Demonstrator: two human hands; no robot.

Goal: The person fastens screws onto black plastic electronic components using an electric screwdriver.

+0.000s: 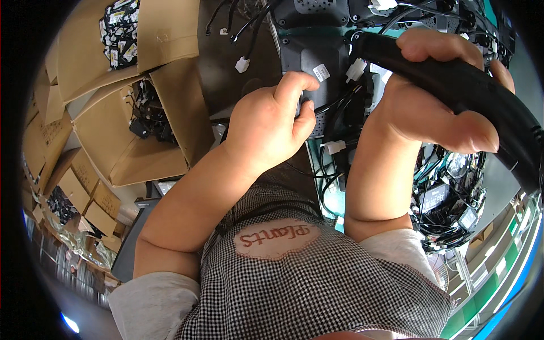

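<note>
My right hand (428, 96) is wrapped round a black electric screwdriver (453, 85), which lies slantwise across the upper right. Its narrow end reaches the corner of a black plastic housing (328, 56) with a small white label. My left hand (269, 124) has thumb and forefinger curled together at the left edge of that housing, gripping it; the other fingers are hidden beneath. Beside the housing, a white cable connector (356, 70) hangs on dark wires. Another white connector (334, 147) lies between my forearms.
More black housings with cables (311, 8) line the far side. A loose white connector (242, 64) sits left of them. Open cardboard boxes (130, 136) with dark parts stand at left. A heap of cabled units (447, 198) with small displays is beyond my right forearm.
</note>
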